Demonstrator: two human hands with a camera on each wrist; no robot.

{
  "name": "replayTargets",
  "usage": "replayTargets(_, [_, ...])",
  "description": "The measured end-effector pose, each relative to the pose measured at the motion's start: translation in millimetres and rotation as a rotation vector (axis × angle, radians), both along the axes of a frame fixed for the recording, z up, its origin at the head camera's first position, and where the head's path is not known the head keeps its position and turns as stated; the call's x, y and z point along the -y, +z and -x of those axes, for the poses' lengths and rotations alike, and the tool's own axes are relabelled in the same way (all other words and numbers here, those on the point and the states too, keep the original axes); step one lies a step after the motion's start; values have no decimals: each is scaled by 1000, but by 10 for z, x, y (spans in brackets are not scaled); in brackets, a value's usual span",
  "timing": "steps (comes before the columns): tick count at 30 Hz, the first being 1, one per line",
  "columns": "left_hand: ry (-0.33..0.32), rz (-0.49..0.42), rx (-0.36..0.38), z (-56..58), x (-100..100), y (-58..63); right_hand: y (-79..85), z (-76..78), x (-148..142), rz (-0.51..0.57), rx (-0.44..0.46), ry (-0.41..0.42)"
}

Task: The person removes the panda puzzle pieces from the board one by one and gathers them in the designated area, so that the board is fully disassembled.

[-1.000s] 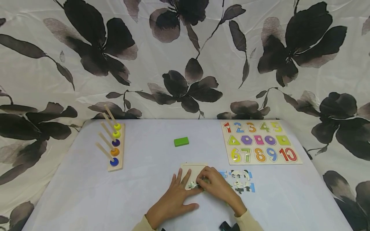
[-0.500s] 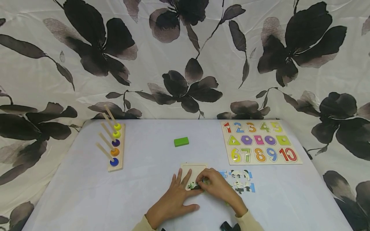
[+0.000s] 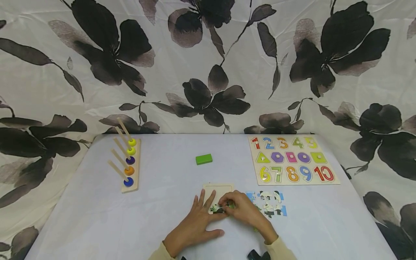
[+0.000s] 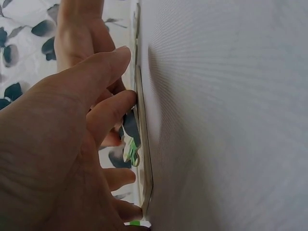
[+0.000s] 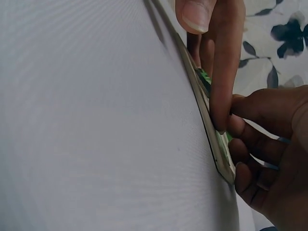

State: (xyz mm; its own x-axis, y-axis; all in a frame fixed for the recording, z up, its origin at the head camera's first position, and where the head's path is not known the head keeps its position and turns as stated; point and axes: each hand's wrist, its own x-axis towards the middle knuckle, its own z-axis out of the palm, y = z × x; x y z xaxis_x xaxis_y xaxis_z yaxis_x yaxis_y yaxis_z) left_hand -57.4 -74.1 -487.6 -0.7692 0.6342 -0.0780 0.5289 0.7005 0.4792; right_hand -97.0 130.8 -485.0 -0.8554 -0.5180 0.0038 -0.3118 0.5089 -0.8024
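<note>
A small wooden puzzle tray (image 3: 221, 189) lies flat in front of me, with green and black picture pieces along its near edge. My left hand (image 3: 196, 227) rests at the tray's near left, fingers spread, one finger along the near rim (image 4: 143, 144). Over the near part of the tray, my right hand (image 3: 242, 207) has its thumb and fingertips together on a dark puzzle piece (image 3: 218, 209), apparently pinching it; the fingers hide part of it. Beside the tray on the right lie several panda puzzle pieces (image 3: 269, 205), loosely grouped and partly covered by the right hand.
A green block (image 3: 203, 159) sits behind the tray. At the left stands a wooden peg board (image 3: 136, 169) with coloured rings. A number and shape board (image 3: 286, 185) lies at the back right. A black object (image 3: 258, 255) is beside the right sleeve.
The dark piece has gone from tilted to lying flatter in the tray. My right fingertips have shifted slightly left over it. My left hand has stayed in place.
</note>
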Motion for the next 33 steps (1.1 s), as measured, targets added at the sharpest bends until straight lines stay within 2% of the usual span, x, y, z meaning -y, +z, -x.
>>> replayTargets(13, [3, -17, -5, -14, 7, -6, -1, 8, 0, 43, 46, -82])
replayTargets(22, [3, -30, -2, -10, 6, -5, 14, 21, -16, 79, 44, -93])
replayTargets(33, [8, -35, 21, -9, 4, 7, 75, 34, -155, 113, 77, -154])
